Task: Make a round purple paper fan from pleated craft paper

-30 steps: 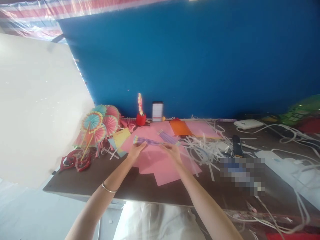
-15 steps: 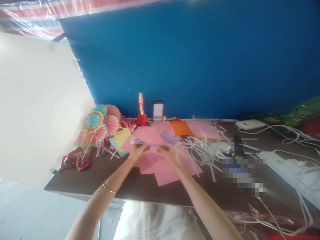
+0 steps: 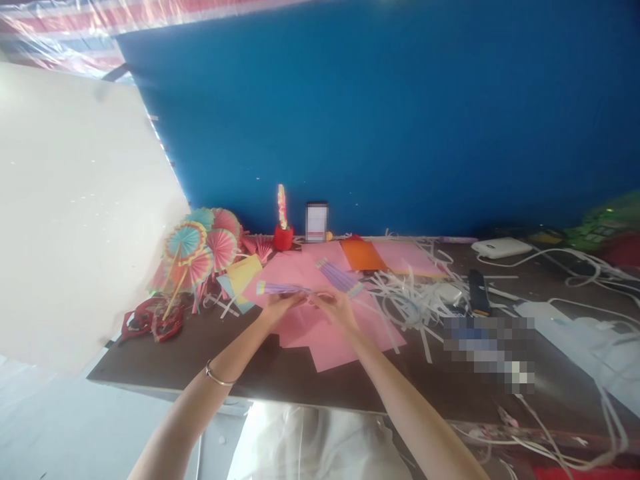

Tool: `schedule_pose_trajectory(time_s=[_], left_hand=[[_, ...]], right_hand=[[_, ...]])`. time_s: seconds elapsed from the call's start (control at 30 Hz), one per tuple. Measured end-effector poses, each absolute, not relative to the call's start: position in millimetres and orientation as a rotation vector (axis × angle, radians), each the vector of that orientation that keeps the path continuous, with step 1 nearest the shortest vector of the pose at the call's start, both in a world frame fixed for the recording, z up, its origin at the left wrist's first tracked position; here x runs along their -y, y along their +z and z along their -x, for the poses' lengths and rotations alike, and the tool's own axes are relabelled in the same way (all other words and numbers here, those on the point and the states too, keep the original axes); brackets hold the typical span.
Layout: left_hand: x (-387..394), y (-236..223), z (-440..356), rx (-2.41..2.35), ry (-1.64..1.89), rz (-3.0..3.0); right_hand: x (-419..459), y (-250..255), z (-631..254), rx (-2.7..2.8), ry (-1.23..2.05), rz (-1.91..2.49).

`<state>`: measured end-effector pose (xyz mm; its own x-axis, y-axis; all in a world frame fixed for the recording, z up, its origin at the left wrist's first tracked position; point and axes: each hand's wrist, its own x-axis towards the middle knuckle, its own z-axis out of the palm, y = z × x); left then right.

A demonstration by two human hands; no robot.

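Between my two hands is a narrow strip of pleated purple paper (image 3: 280,288), pale at its left end. My left hand (image 3: 284,307) is closed on its middle part. The fingers of my right hand (image 3: 334,308) pinch its right end, close to the left fingertips. A second pleated purple paper (image 3: 337,277) lies just beyond my right hand, on the pink sheets (image 3: 333,343). Those sheets spread flat beneath both hands.
Round paper fans (image 3: 186,241) and red-handled scissors (image 3: 167,327) are at the left. A phone (image 3: 317,222) stands at the back beside a red pot (image 3: 283,238). White paper strips (image 3: 407,300), a black box cutter (image 3: 479,293) and cables lie on the right of the table (image 3: 225,363).
My hands have come closer together. The left end of the pleated paper now sits slightly lower and the strip looks narrower. The second pleated piece has stayed put.
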<state>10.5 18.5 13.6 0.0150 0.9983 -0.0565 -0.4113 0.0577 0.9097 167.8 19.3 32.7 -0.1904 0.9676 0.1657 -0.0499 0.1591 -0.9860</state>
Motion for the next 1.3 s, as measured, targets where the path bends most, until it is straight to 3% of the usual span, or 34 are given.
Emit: schedule_pose_trajectory(time_s=[0.47, 1.03, 1.3], left_hand=[[-16, 25, -11, -0.678, 1.276, -0.771], [-15, 26, -11, -0.615, 1.228, -0.734], [-18, 22, -12, -0.663, 1.351, -0.624]], right_hand=[[-21, 31, -171, 1.424, 1.058, 0.954], [-17, 41, -171, 1.301, 1.15, 1.055], [-26, 29, -166, 1.088, 1.265, 0.877]])
